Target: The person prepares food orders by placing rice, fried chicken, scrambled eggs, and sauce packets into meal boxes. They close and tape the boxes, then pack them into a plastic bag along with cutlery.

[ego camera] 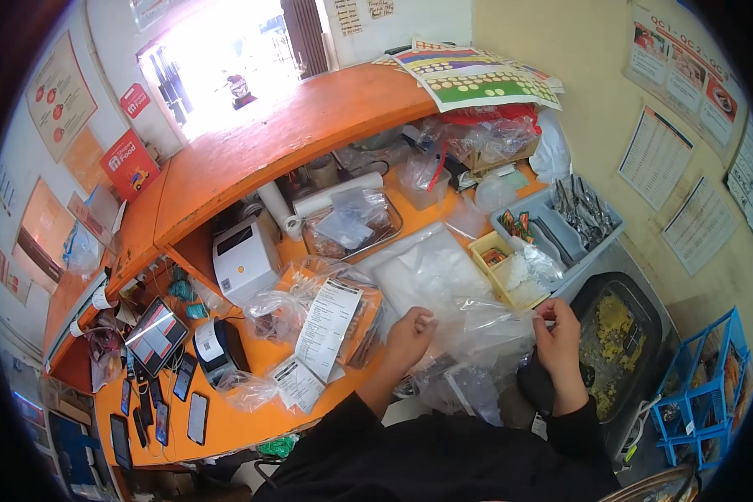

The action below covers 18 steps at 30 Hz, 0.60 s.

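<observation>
A clear plastic bag (483, 326) stretches between my two hands in front of my body. My left hand (412, 336) pinches its left edge with curled fingers. At its right corner, my right hand (557, 329) grips the film between thumb and forefinger. Behind the bag lies a stack of flat translucent plastic sheets or bags (436, 270). Left of my left hand sits a packed order in clear plastic (357, 339), with a long printed receipt (329, 320) on it. A yellow basket (508, 270) with small sachets stands just beyond my right hand.
A black tray with yellow crumbs (621, 339) lies at the right, beside blue plastic baskets (696, 389). The grey cutlery tray (558, 219) stands behind. Several phones (197, 417), a tablet (157, 336) and a receipt printer (219, 351) occupy the left. An orange raised counter (288, 144) spans the back.
</observation>
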{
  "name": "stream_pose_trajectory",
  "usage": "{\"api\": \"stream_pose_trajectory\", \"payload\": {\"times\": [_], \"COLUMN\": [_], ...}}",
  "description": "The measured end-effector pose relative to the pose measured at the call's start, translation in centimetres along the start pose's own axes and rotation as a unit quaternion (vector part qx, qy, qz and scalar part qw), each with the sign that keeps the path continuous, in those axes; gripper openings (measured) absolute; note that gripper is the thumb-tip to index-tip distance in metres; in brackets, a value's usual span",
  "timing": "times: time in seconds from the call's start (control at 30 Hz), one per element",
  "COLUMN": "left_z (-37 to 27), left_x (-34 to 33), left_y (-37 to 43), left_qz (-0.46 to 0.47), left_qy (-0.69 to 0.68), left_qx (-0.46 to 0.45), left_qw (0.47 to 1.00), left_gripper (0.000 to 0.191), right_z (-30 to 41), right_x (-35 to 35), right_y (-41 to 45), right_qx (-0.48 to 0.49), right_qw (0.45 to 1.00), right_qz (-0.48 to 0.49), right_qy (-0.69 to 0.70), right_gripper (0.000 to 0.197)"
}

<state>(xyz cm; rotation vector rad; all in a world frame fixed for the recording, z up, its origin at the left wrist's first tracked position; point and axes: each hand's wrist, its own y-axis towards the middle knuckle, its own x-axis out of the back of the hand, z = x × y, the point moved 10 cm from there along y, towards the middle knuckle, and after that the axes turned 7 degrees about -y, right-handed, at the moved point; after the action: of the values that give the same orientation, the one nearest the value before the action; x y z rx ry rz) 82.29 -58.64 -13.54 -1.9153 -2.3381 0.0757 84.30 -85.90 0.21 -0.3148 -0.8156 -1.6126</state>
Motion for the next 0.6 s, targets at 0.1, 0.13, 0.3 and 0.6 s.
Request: {"api": "stream_pose_trajectory", "payload": {"times": [0.1, 0.13, 0.3, 0.6], "left_z": [0.9, 1.1, -1.1, -3.1], "left_x": [-2.9, -5.3, -3.7, 4.7], "left_y": [0.1, -0.1, -0.7, 0.6], "left_qz": [0.053, 0.12, 0.034, -0.078], "left_qy": [-0.111, -0.118, 0.126, 0.292], "left_qx": [-0.061, -0.041, -0.11, -0.082], "left_qw": [0.991, 0.985, 0.985, 0.95], "left_gripper": [0.025, 0.029, 0.007, 0.019], "right_z": [1.2, 1.9, -0.2, -0.2], "right_x": [-2.1, -4.5, -3.7, 7.7], "right_y": [-1.9, -2.8, -2.4, 1.1], "right_qx": [-0.005, 0.019, 0.093, 0.123], "right_qw": [0.999, 0.998, 0.976, 0.983], "right_qz": [-0.003, 0.059, 0.08, 0.038], "right_qy": [0.038, -0.024, -0.178, -0.129], "right_gripper": [0.01, 0.008, 0.017, 0.021]}}
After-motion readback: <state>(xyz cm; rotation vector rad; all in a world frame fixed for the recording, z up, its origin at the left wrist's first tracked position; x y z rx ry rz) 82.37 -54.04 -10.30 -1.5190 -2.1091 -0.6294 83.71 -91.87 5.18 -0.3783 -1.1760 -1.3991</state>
